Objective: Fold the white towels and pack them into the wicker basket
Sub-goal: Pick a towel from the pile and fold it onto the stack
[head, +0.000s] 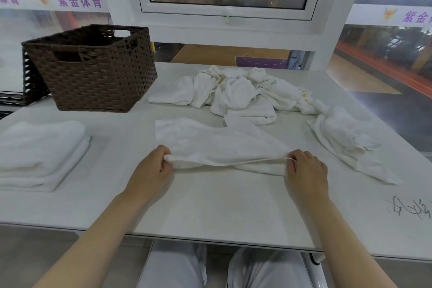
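Note:
A white towel (pixel 210 142) lies spread across the middle of the table. My left hand (pixel 152 170) pinches its near left corner and my right hand (pixel 306 170) pinches its near right corner, the edge stretched between them just above the tabletop. Behind it sits a heap of crumpled white towels (pixel 240 91), and another loose towel (pixel 346 140) lies to the right. A stack of folded white towels (pixel 39 154) rests at the left. The dark brown wicker basket (pixel 93 72) stands at the back left; its inside is hidden from this angle.
The pale table (pixel 210 213) ends at a near edge above my knees. Black scribbles (pixel 411 210) mark its right side. A black crate (pixel 30 79) stands behind the basket. Windows and a white frame rise behind the table.

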Tool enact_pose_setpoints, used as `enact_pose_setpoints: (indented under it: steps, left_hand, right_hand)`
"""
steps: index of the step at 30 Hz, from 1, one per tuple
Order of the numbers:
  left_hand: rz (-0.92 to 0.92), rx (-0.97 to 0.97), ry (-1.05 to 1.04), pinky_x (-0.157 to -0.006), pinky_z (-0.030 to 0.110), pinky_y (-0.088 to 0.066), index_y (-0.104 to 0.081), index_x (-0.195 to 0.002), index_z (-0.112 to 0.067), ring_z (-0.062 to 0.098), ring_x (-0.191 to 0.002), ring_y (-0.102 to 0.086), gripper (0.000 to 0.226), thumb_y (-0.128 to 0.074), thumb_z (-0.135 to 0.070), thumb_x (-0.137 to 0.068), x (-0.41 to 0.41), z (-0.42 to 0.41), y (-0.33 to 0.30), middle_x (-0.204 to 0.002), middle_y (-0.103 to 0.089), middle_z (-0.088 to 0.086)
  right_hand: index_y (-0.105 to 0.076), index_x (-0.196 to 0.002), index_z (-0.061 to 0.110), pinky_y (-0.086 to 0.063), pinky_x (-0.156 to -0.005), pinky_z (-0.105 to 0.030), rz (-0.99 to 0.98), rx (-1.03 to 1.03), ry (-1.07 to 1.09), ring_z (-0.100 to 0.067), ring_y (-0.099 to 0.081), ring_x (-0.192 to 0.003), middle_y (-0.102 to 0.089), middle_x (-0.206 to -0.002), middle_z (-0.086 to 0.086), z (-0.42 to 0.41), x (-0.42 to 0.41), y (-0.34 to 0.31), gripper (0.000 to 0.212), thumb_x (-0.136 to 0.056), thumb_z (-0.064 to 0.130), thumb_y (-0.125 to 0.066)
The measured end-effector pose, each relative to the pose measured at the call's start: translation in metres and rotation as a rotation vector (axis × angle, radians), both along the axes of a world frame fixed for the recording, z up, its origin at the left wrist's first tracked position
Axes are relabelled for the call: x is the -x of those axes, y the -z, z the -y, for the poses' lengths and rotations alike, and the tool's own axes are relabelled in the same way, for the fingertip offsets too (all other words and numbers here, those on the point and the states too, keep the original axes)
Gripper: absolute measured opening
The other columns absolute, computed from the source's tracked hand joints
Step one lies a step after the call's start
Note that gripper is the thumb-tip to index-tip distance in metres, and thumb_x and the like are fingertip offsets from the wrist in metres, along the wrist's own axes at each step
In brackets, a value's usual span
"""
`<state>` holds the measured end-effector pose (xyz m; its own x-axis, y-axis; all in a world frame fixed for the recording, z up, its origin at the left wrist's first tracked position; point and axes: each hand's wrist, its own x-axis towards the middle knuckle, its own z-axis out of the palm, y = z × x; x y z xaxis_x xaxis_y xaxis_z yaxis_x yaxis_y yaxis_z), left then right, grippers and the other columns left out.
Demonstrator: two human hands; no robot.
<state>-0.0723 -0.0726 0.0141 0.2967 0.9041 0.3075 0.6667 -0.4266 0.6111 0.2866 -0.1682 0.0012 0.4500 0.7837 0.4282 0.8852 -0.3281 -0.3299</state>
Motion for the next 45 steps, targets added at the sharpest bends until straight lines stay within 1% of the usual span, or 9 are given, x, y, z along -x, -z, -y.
enact_pose_setpoints:
  steps: [4,9,14,20,23,31,36,39,45]
  left_hand:
    - [0.305,0.145,0.001,-0.063,0.030,-0.035,-0.042,-0.099,-0.021,0.011,-0.072,-0.047,0.018,-0.041,-0.024,-0.081,-0.015,0.009,-0.031,-0.087,-0.049,-0.004]
    - [0.369,0.219,0.151,-0.069,0.026,-0.043,-0.046,-0.106,-0.035,0.011,-0.084,-0.054,0.023,-0.058,-0.028,-0.089,-0.053,0.024,-0.054,-0.099,-0.054,-0.010]
    - [0.061,0.184,0.394,-0.092,0.017,-0.040,-0.037,-0.139,-0.040,0.002,-0.113,-0.048,0.068,-0.072,-0.049,-0.081,-0.105,0.043,-0.046,-0.124,-0.045,-0.013]
    - [-0.058,-0.017,0.218,-0.075,0.037,-0.049,-0.059,-0.099,-0.032,0.012,-0.085,-0.056,0.018,-0.061,-0.047,-0.088,-0.120,0.036,-0.039,-0.090,-0.054,-0.007]
    - [0.100,-0.041,0.152,-0.073,0.033,-0.047,-0.058,-0.088,-0.028,0.011,-0.082,-0.055,0.016,-0.062,-0.043,-0.088,-0.113,0.031,-0.047,-0.088,-0.056,-0.007]
    - [0.282,-0.171,0.023,-0.064,0.025,-0.039,-0.054,-0.080,-0.022,0.008,-0.073,-0.050,0.021,-0.065,-0.038,-0.087,-0.089,0.010,-0.083,-0.078,-0.054,-0.005]
    - [0.323,-0.146,-0.059,-0.062,0.028,-0.039,-0.057,-0.083,-0.022,0.012,-0.075,-0.054,0.018,-0.063,-0.037,-0.090,-0.066,-0.008,-0.100,-0.079,-0.059,-0.004]
    - [0.355,-0.024,-0.071,-0.060,0.027,-0.039,-0.060,-0.089,-0.027,0.003,-0.075,-0.056,0.012,-0.064,-0.039,-0.090,-0.063,-0.011,-0.096,-0.083,-0.062,-0.011]
    - [0.468,0.149,-0.124,-0.069,0.027,-0.044,-0.060,-0.096,-0.018,0.010,-0.083,-0.059,0.016,-0.057,-0.033,-0.094,-0.090,0.008,-0.070,-0.090,-0.063,-0.006]
  right_hand:
    - [-0.052,-0.095,0.019,-0.042,-0.065,-0.037,-0.292,-0.130,-0.147,-0.024,-0.055,-0.077,-0.057,-0.085,0.001,0.006,0.009,-0.030,0.007,-0.099,0.017,-0.046]
    - [-0.053,-0.099,0.026,-0.041,-0.064,-0.030,-0.468,-0.111,-0.277,-0.013,-0.059,-0.078,-0.063,-0.087,0.007,0.006,0.033,-0.066,0.006,-0.099,0.022,-0.049]
    - [-0.056,-0.098,0.029,-0.037,-0.053,-0.012,-0.491,-0.002,-0.482,-0.001,-0.054,-0.058,-0.062,-0.070,0.013,0.009,0.069,-0.071,0.009,-0.097,0.021,-0.052]
    - [-0.055,-0.105,0.027,-0.042,-0.061,-0.030,-0.316,0.114,-0.456,-0.011,-0.054,-0.068,-0.062,-0.078,0.010,0.020,0.065,-0.055,0.018,-0.095,0.015,-0.048]
    - [-0.057,-0.110,0.020,-0.039,-0.064,-0.034,-0.129,0.158,-0.307,-0.021,-0.054,-0.079,-0.062,-0.094,-0.001,0.022,0.048,-0.051,0.023,-0.091,0.009,-0.048]
    - [-0.066,-0.104,0.018,-0.045,-0.070,-0.036,-0.122,-0.013,-0.147,-0.028,-0.060,-0.087,-0.064,-0.095,-0.004,0.015,0.004,-0.084,0.025,-0.087,0.004,-0.054]
    - [-0.068,-0.106,0.014,-0.035,-0.068,-0.025,-0.277,-0.120,-0.092,-0.018,-0.054,-0.084,-0.063,-0.092,0.001,0.019,-0.016,-0.112,0.023,-0.089,0.004,-0.054]
    - [-0.068,-0.093,0.011,-0.047,-0.060,-0.026,-0.428,0.029,-0.054,-0.023,-0.062,-0.079,-0.066,-0.086,-0.003,0.021,-0.023,-0.116,0.011,-0.092,0.020,-0.060]
    - [-0.059,-0.096,-0.016,-0.061,-0.065,-0.038,-0.980,0.205,-0.324,-0.021,-0.064,-0.070,-0.061,-0.080,-0.015,0.024,0.028,-0.100,0.043,-0.093,0.027,-0.064]
